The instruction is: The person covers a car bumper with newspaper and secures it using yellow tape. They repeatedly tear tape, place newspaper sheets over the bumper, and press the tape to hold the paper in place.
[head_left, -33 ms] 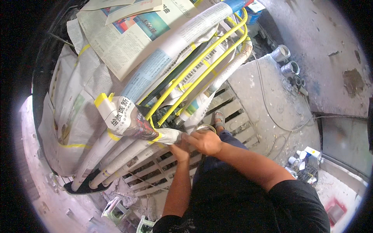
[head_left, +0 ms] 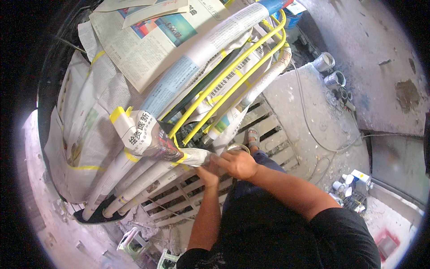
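Observation:
Yellow frame bars (head_left: 233,76) run up from the middle, with newspaper (head_left: 148,45) draped and taped over the bulky machine around them. Several tubes wrapped in newspaper (head_left: 148,172) and banded with yellow tape (head_left: 117,113) slope down to the left. My left hand (head_left: 208,174) grips the near end of one wrapped tube (head_left: 192,157). Beside it, my right hand (head_left: 239,163) has its fingers curled, fingertips touching that same paper end. A pale tape roll (head_left: 237,146) shows just behind its knuckles; the hand seems to hold it.
A slatted metal grate (head_left: 268,134) lies underfoot, where a sandalled foot (head_left: 253,134) stands. Two tins (head_left: 329,69) sit on the concrete at the upper right, a thin cable (head_left: 309,130) curves past, and small bottles (head_left: 354,179) stand to the right. A blue bucket (head_left: 293,18) is up top.

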The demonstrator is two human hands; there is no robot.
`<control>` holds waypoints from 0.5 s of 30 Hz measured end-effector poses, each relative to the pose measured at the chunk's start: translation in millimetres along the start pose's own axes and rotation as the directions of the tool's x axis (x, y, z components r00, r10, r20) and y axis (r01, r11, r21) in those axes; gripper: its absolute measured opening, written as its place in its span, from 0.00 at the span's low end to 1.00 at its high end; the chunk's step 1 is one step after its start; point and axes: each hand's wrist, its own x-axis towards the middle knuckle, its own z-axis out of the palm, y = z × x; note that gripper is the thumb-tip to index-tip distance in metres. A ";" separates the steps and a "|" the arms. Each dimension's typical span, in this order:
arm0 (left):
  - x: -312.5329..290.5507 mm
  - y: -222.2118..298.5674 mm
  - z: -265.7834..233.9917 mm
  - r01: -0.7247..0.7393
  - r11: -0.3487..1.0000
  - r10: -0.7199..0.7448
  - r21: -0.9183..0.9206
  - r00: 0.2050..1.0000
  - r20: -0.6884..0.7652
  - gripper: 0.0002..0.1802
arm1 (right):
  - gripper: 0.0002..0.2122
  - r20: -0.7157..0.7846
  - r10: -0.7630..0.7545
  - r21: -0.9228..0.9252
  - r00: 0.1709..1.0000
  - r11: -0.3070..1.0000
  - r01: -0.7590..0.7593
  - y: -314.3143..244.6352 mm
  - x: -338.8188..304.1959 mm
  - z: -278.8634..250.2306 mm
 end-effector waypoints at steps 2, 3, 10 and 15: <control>0.3 38.1 7.7 0.104 0.987 -0.105 0.126 0.994 0.008 0.20 | 0.20 0.009 -0.084 0.020 0.996 0.996 0.084 -3.5 -8.3 -7.8; 0.5 56.5 8.9 0.157 0.970 -0.160 0.187 0.987 0.001 0.19 | 0.21 0.017 -0.130 0.032 0.991 0.991 0.129 -9.0 -12.8 -12.9; 5.8 -1.7 14.4 0.026 0.997 -0.020 0.066 0.995 -0.096 0.20 | 0.22 0.224 0.274 0.304 0.935 0.892 -0.334 -14.9 -40.5 -19.4; 5.1 -4.0 23.2 0.086 0.996 -0.078 0.032 0.977 -0.199 0.16 | 0.23 0.283 0.312 0.434 0.907 0.802 -0.411 -0.2 -24.6 -2.6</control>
